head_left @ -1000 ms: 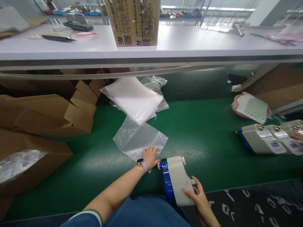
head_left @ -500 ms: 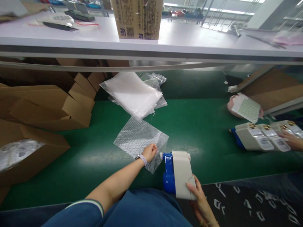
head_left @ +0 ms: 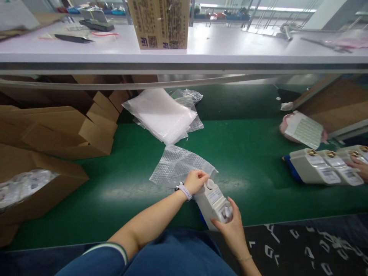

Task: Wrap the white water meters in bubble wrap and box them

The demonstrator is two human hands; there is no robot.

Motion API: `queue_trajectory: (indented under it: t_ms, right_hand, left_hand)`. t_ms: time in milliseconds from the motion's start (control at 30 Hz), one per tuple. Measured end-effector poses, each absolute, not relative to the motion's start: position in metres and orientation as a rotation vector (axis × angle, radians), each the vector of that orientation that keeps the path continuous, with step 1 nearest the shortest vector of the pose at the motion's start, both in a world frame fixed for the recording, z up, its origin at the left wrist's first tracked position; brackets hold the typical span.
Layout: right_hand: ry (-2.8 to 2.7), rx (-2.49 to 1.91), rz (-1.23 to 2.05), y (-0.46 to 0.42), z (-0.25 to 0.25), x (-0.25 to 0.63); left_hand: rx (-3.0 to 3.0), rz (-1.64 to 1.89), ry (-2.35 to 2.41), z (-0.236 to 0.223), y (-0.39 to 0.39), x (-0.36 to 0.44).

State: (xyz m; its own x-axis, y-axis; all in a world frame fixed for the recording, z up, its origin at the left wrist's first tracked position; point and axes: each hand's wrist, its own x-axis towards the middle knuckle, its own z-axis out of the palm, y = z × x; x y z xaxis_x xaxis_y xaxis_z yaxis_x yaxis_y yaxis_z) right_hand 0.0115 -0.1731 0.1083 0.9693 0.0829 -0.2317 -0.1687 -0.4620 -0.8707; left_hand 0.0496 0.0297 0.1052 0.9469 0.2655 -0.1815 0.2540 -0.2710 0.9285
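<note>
— What are the two hands doing?

— The left hand (head_left: 196, 180), a watch (head_left: 183, 189) on its wrist, is clenched on the near edge of a bubble-wrap sheet (head_left: 181, 165), lifting it off the green belt (head_left: 247, 153). The right hand (head_left: 231, 228) grips the near end of a grey-white meter (head_left: 212, 201), fingers wrapped around it. The meter's far end touches the pinched edge of the sheet, at the belt's near edge, just in front of the person.

— And the setting?

— A green conveyor belt under a white shelf (head_left: 230, 48). One printed carton (head_left: 161, 23) stands on the shelf. Flattened cardboard boxes (head_left: 57, 130) pile up at left; their number cannot be told.

— How many of each thing?

— One loose sheet, one stack of foam sheets (head_left: 161, 113) behind it, one meter in hand. Three more meters (head_left: 326, 170) lie in a row at right, where another person's hand (head_left: 360, 166) rests on them.
</note>
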Motion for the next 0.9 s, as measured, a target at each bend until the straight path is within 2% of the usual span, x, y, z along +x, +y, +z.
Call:
queue_trajectory:
  t_ms: [100,233,333,433,600,700,900]
  right_hand:
    - [0.129,-1.931,0.383,-0.17,0.109,0.011]
    - [0.411,-1.395,0.708,-0.18,0.111,0.007]
    - [0.522,-1.054,0.866,-0.187,0.115,0.0]
    - [0.508,-0.917,0.923,-0.177,0.118,-0.005]
    - [0.295,-1.028,0.775,-0.138,0.115,-0.001]
    - [0.311,-1.023,0.817,-0.127,0.118,0.003]
    - [0.56,-0.796,0.974,-0.124,0.145,-0.007]
  left_hand:
    - [2.039,-0.01,0.043,0.144,0.017,0.049]
    - [2.403,-0.056,-0.446,0.163,0.025,0.006]
    - [2.34,0.01,-0.226,0.161,0.043,-0.032]
    - [2.241,0.136,-0.056,0.165,0.042,-0.045]
    - [2.501,0.224,-0.469,0.187,0.006,-0.016]
    - [2.708,0.168,-0.618,0.196,0.025,-0.012]
    - [2.634,0.237,0.022,0.196,0.111,-0.081]
